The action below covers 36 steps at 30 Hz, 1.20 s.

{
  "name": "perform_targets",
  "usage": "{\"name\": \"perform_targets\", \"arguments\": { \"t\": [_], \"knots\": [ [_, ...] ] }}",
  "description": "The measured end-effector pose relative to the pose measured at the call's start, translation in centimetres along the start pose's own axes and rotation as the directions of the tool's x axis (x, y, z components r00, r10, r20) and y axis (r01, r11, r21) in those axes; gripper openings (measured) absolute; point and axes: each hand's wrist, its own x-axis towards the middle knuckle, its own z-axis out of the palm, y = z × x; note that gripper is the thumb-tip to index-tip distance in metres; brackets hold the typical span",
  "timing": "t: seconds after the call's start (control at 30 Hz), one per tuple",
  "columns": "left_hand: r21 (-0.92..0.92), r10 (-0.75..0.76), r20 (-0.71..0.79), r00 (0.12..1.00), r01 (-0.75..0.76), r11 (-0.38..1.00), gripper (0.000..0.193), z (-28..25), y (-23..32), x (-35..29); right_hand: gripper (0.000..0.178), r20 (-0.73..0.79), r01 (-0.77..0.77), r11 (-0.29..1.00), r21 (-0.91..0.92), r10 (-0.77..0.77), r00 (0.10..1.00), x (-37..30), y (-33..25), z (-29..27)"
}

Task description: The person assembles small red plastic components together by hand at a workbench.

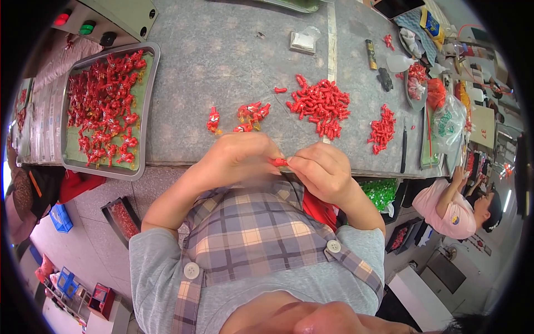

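Grey worktable [222, 61] above tiled floor [94, 245]

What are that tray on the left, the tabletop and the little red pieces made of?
The tray looks like bare metal: grey, dull sheen, rolled rim. The tabletop seems a grey mottled stone-like or laminate sheet, matte; which one I cannot tell. The red pieces look like glossy moulded plastic, judging by small bright glints. The pieces in the tray seem wrapped in clear shiny film.

A grey worktable [222, 61] carried a metal tray [146, 119] at nine o'clock, a heap of red pieces [320, 103] centrally, and a smaller red heap [382, 129] toward three.
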Motion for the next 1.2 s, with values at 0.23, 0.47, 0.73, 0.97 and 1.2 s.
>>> {"name": "perform_targets", "arguments": {
  "t": [0.23,0.47,0.73,0.97,1.2],
  "knots": [
    [0.219,0.262,-0.048,0.964,-0.245,0.944,0.017,0.5,-0.9,0.2,0.026,-0.018,0.049,0.997,-0.061,-0.050,0.999,-0.2,-0.1,0.0],
    [0.405,0.473,-0.145,0.869,-0.384,0.830,0.017,1.0,-1.8,0.1,0.024,-0.070,-0.033,0.999,-0.020,0.031,0.997,-0.5,-0.5,0.5],
    [0.487,0.530,-0.136,0.837,-0.409,0.771,0.022,0.6,-2.3,0.5,0.032,-0.091,-0.210,0.971,0.118,0.221,0.971,-0.6,-0.1,1.0],
    [0.355,0.338,-0.267,0.902,-0.234,0.905,0.024,-0.8,-1.0,-0.5,0.032,-0.103,-0.306,0.945,0.116,0.318,0.943,-1.2,0.1,0.8],
    [0.459,0.287,-0.827,0.483,0.286,0.841,0.021,-9.8,1.0,-5.3,0.018,-0.145,-0.333,0.939,0.086,0.342,0.928,-1.3,0.8,0.7]
  ]
}}
